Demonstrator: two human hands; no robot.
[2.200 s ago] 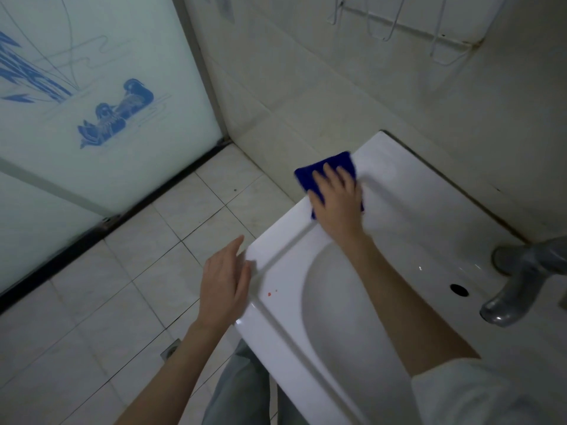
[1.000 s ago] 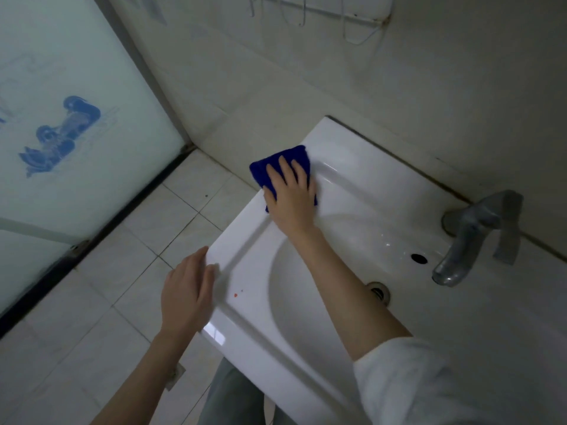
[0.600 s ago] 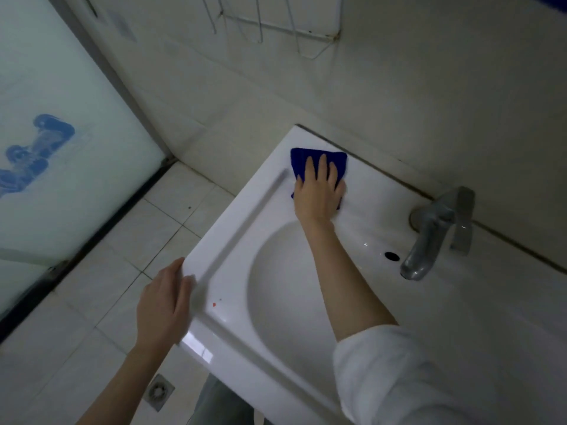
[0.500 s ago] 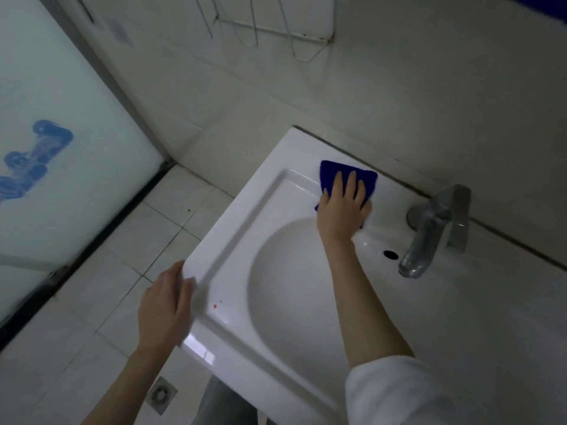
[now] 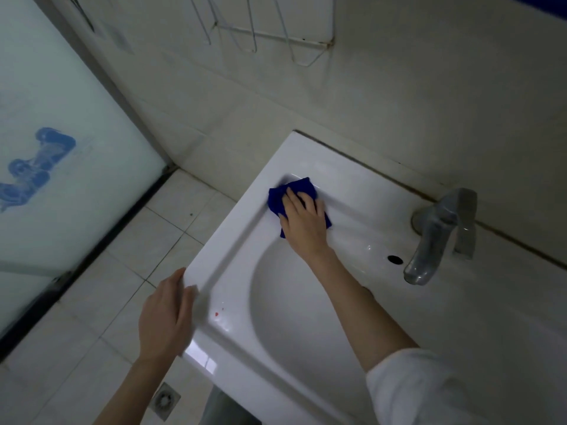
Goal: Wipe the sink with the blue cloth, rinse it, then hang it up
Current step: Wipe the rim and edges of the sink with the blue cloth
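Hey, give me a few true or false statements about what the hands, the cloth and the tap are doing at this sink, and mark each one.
1. The right hand presses the blue cloth onto the sink near its far left corner. True.
2. The left hand grips the faucet. False: it rests on the sink's near left corner, apart from the faucet.
3. The blue cloth hangs on the wire rack. False: it lies under the right hand, and the wire rack holds nothing visible.
4. A small red spot sits on the rim close to the left hand. True.
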